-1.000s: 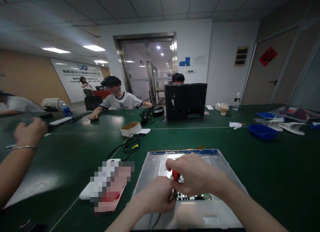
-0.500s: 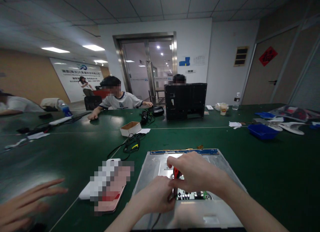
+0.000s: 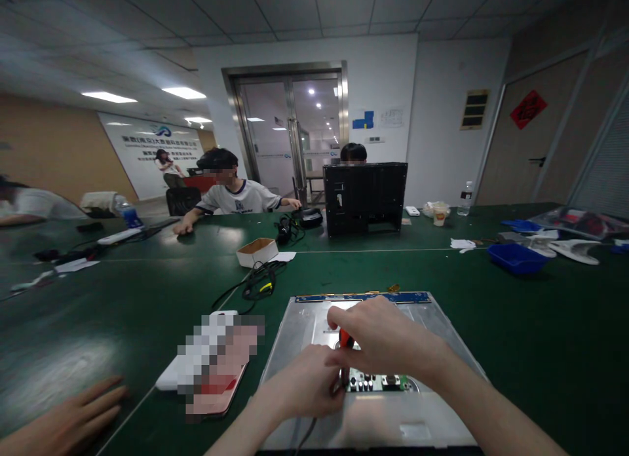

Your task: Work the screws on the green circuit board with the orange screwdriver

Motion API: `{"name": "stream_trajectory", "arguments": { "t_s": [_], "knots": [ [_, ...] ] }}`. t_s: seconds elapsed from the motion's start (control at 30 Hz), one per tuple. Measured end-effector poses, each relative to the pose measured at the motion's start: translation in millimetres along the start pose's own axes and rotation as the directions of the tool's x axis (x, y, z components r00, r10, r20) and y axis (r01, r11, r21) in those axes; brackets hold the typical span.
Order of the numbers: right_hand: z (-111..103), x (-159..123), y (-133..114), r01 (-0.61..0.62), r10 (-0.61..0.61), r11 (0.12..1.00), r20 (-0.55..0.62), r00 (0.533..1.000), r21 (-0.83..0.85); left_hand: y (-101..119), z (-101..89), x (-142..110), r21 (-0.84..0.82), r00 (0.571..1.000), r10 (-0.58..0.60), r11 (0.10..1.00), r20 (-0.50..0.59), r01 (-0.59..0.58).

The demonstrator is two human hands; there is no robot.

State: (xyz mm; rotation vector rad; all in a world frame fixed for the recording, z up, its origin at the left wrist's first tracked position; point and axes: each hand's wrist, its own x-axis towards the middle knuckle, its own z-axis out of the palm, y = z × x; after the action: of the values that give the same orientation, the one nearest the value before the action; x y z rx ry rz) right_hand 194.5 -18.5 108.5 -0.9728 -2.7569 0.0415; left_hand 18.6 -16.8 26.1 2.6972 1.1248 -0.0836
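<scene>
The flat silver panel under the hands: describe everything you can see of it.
The flat, silver, metal-looking panel lies on the green table. A blue strip with a gold-toned edge runs along its far side; a green circuit board with small components shows near its middle, partly covered. The right hand holds a red-and-black tool at that board's left end, beside the left hand; contact with the panel is hidden. A dark cable crosses the near left part.

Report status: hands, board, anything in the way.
Right hand: holding red-handled tool. Left hand: beside it, grip hidden. Circuit board: on metal panel, partly hidden. Co-worker's hand: left, apart from panel.
</scene>
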Motion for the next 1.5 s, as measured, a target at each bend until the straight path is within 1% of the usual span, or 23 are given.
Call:
{"name": "stream_trajectory", "arguments": {
  "t_s": [0.13,0.23,0.33,0.43,0.53,0.67,0.77,0.87,0.97,1.07,1.17,1.27,1.37,1.5],
  "knots": [
    [-1.3,-0.3,-0.8,0.006,-0.006,1.0,-0.001,1.0,0.0,-0.8,1.9,0.8,-0.015,1.0,-0.026,1.0,-0.001,0.026],
    [-2.8,-2.2,-1.8,0.025,-0.025,0.999,0.007,1.0,0.048,-3.1,6.1,2.0,-0.008,0.999,-0.028,1.0,-0.022,0.028],
    [-1.7,-2.5,-1.3,0.026,-0.025,0.999,-0.008,1.0,0.046,-2.8,6.0,1.6,0.002,0.999,-0.021,1.0,-0.033,0.021],
    [1.1,-1.2,0.4,0.007,-0.007,1.0,-0.026,1.0,0.012,0.5,0.8,0.1,0.013,1.0,-0.011,1.0,-0.009,0.011],
    [1.9,-0.5,1.1,-0.018,0.017,1.0,-0.028,0.999,-0.015,2.8,-3.2,-0.5,-0.012,1.0,-0.031,0.999,0.003,0.031],
    [-1.0,-1.9,-0.2,0.016,-0.016,1.0,-0.023,1.0,0.017,0.1,-0.2,0.6,-0.038,0.999,-0.039,0.999,0.013,0.039],
    [-2.2,-2.5,-0.4,0.036,-0.035,0.999,-0.03,0.999,0.038,-2.7,4.0,1.1,-0.012,1.0,-0.028,1.0,0.0,0.028],
    [-0.5,-1.6,1.1,0.013,-0.012,1.0,-0.048,0.999,0.016,-2.8,5.3,0.8,0.037,1.0,0.005,0.999,-0.016,-0.005],
    [1.9,-0.7,2.6,-0.012,0.011,1.0,-0.04,0.999,-0.015,-1.3,3.5,0.7,0.002,1.0,-0.008,1.0,-0.015,0.008],
    [2.6,-0.9,2.5,0.005,-0.005,1.0,-0.036,0.999,0.0,-0.7,2.0,1.4,-0.034,0.999,-0.039,0.999,-0.002,0.039],
    [1.5,-1.4,1.7,0.014,-0.013,1.0,-0.035,0.999,0.025,-1.2,1.9,1.7,-0.019,0.999,-0.033,0.999,0.007,0.033],
    [0.7,-1.1,1.8,-0.009,0.01,1.0,-0.025,1.0,0.012,-0.9,1.2,1.1,-0.001,1.0,-0.019,1.0,-0.005,0.019],
    [0.5,-0.7,2.5,-0.025,0.025,1.0,-0.011,1.0,-0.012,0.2,-0.1,0.5,-0.021,0.999,-0.041,0.999,0.004,0.041],
    [-1.0,-1.3,2.1,0.001,-0.001,1.0,-0.003,1.0,0.011,0.0,0.5,1.1,-0.039,0.999,-0.047,0.998,0.012,0.048]
  ]
}}
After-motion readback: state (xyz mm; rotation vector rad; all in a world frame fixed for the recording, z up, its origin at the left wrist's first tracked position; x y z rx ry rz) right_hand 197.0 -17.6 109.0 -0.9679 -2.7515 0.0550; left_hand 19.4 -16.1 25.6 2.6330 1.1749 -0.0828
